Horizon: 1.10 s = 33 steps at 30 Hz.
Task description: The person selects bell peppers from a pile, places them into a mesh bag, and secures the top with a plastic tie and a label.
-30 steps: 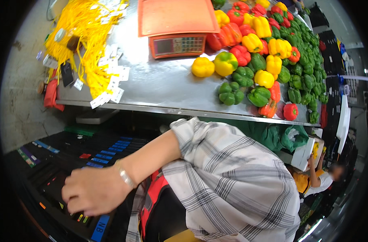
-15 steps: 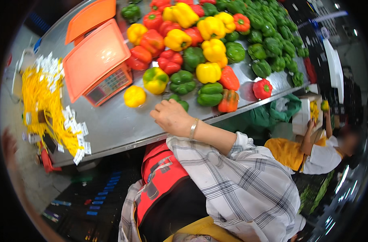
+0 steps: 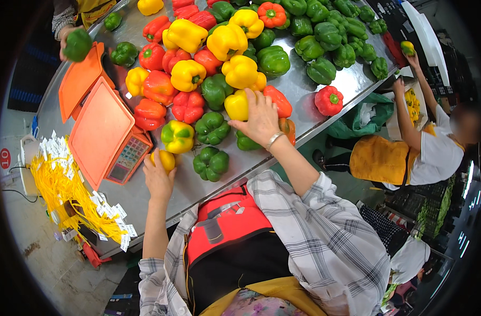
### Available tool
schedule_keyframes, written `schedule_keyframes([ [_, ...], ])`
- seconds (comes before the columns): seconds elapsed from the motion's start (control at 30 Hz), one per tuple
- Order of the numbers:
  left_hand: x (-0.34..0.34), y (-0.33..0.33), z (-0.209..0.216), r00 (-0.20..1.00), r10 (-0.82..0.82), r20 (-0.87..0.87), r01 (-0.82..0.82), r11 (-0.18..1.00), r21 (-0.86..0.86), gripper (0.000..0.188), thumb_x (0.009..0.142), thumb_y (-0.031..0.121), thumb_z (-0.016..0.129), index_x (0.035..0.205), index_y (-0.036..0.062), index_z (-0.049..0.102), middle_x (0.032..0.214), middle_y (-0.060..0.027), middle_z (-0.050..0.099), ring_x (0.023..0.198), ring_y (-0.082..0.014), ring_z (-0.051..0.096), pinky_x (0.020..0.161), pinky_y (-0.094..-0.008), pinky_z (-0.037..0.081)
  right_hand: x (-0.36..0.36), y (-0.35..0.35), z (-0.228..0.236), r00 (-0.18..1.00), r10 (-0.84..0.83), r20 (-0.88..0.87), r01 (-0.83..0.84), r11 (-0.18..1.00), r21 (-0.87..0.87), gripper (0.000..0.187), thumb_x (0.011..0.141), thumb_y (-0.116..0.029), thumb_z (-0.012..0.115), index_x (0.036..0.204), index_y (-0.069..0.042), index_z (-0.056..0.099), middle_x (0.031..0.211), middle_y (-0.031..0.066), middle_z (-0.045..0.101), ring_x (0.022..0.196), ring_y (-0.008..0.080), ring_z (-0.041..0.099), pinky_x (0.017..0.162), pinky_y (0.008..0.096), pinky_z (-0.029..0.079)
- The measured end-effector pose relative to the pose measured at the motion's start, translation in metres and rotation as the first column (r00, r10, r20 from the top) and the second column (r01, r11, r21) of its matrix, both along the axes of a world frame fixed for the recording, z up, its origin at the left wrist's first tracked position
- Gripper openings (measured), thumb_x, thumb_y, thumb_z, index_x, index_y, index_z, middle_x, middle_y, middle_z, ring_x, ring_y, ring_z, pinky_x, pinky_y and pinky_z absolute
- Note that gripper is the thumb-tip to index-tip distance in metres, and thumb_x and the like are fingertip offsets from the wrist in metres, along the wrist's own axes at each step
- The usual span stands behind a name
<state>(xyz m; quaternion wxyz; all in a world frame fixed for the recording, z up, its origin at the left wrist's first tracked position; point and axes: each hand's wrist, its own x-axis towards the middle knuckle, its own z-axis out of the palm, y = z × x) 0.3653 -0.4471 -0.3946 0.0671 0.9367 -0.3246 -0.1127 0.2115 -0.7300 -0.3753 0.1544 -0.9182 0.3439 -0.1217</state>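
Two bare hands work well apart: the left hand point(image 3: 159, 180) curls around a round yellow bell pepper point(image 3: 167, 160) on the shiny steel table point(image 3: 240, 161), likely to stop rolling; the right hand point(image 3: 262, 120) spreads loosely over a blocky yellow bell pepper point(image 3: 236, 107), contact unclear.

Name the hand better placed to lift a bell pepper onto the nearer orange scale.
Left, I'd judge: the left hand is curled around a yellow bell pepper beside that orange scale, while the right hand is farther from it.
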Motion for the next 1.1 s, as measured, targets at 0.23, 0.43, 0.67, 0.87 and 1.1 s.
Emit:
schedule_keyframes([
  [0.23,0.005,0.003,0.014,1.000,0.016,-0.016,-0.016,0.999,0.039,0.088,0.066,0.023,0.083,0.140,0.0117,0.037,0.129,-0.0183,0.041,0.115,-0.0392,0.046,0.096,-0.0453,0.042,0.002,-0.002,-0.002,0.988,0.038,0.149,-0.057,0.990,0.129,0.072,0.060,-0.033,0.082,0.122,-0.012,0.054,0.123,0.0227,0.045,0.110,0.0401,0.045,0.095,0.0470,0.041],
  [0.43,-0.022,-0.048,0.103,0.622,-0.363,-0.694,-0.490,0.511,-0.707,0.103,0.058,0.024,0.090,0.144,0.0106,0.034,0.141,-0.0152,0.036,0.129,-0.0309,0.040,0.107,-0.0417,0.035,0.025,0.059,0.072,0.758,0.428,0.492,-0.530,0.844,0.082,0.072,0.057,-0.027,0.084,0.121,-0.013,0.053,0.129,0.0239,0.043,0.115,0.0420,0.047,0.099,0.0497,0.040],
  [0.67,0.048,-0.008,0.098,0.916,-0.108,-0.386,-0.267,0.556,-0.787,0.088,0.068,-0.003,0.075,0.145,0.0064,0.033,0.130,-0.0148,0.049,0.112,-0.0255,0.057,0.094,-0.0356,0.049,0.049,0.101,0.064,0.753,0.316,0.578,-0.517,0.827,0.220,0.077,0.065,-0.018,0.081,0.133,-0.010,0.047,0.140,0.0181,0.040,0.126,0.0361,0.044,0.104,0.0437,0.037],
  [0.87,0.175,0.052,0.074,0.941,0.335,0.047,-0.174,0.598,-0.782,0.084,0.070,0.020,0.084,0.140,0.0054,0.040,0.139,-0.0153,0.042,0.127,-0.0290,0.043,0.107,-0.0390,0.036,0.018,0.061,-0.004,0.955,0.296,-0.037,-0.292,0.953,0.075,0.074,0.065,-0.010,0.076,0.132,-0.014,0.048,0.132,0.0167,0.044,0.117,0.0348,0.046,0.098,0.0425,0.039],
  [1.1,0.220,0.077,0.042,0.905,0.377,0.196,-0.167,0.739,-0.653,0.086,0.072,0.028,0.084,0.138,-0.0014,0.038,0.141,-0.0183,0.040,0.129,-0.0353,0.039,0.109,-0.0421,0.033,0.047,0.068,-0.030,0.913,0.371,-0.168,-0.370,0.928,0.041,0.088,0.059,-0.011,0.080,0.138,-0.025,0.043,0.139,0.0156,0.037,0.115,0.0364,0.045,0.095,0.0426,0.042],
])
